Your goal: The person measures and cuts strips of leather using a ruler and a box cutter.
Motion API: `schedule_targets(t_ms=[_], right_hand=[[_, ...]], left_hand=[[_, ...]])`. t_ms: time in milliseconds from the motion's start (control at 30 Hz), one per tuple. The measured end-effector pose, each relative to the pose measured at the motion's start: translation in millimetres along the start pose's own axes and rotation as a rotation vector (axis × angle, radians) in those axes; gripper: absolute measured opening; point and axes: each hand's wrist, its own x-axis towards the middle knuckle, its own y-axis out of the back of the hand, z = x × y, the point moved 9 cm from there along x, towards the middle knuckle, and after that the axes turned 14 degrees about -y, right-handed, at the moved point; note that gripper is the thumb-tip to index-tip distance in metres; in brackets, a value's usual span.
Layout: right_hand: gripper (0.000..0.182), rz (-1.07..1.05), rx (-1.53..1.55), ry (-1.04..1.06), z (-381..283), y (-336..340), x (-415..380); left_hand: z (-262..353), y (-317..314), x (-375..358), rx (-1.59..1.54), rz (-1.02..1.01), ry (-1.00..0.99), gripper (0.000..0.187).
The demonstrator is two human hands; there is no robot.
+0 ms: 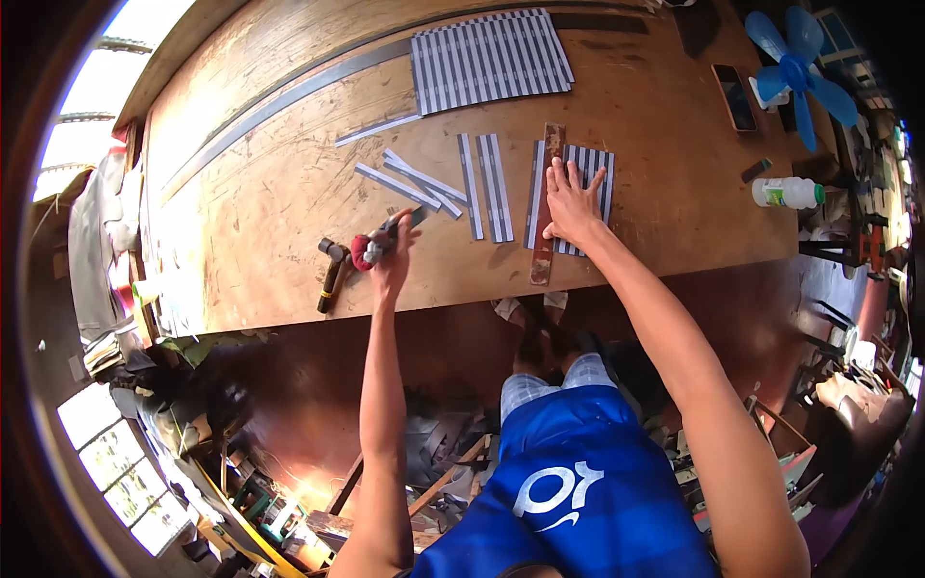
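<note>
My left hand (393, 260) is closed around a knife (387, 237) with a dark blade and a bulky wrapped handle, red at its end. It is raised near the table's front edge. My right hand (576, 207) lies with spread fingers on a striped sheet (599, 178), its thumb side on a worn reddish straightedge (542, 258) laid along the stripes. Left of the straightedge are narrow cut striped strips (495, 188). Two more loose strips (409, 188) lie crossed near the knife's tip. Beside my left hand rests a short black-and-yellow-handled tool (332, 276).
A stack of striped sheets (491, 63) lies at the back of the wooden table (260, 222), beside a long grey metal strip (289, 101). On the right are a phone (734, 97), a blue fan (798, 77) and a white bottle with a green cap (788, 193).
</note>
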Motion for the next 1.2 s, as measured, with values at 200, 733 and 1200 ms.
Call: schedule_targets(t_ms=[200, 733, 1200], right_hand=[[0.132, -0.019, 0.022, -0.014, 0.3, 3.7, -2.4], [0.125, -0.03, 0.061, -0.027, -0.6, 5.9, -4.0], [0.127, 0.02, 0.086, 0.0, -0.4, 2.8, -2.9]], left_hand=[[25.6, -160.3, 50.8, -0.078, -0.299, -0.214, 0.036], [26.7, -213.6, 88.5, -0.031, -0.195, -0.281, 0.025], [33.2, -213.5, 89.4, 0.038, -0.129, -0.404, 0.015]])
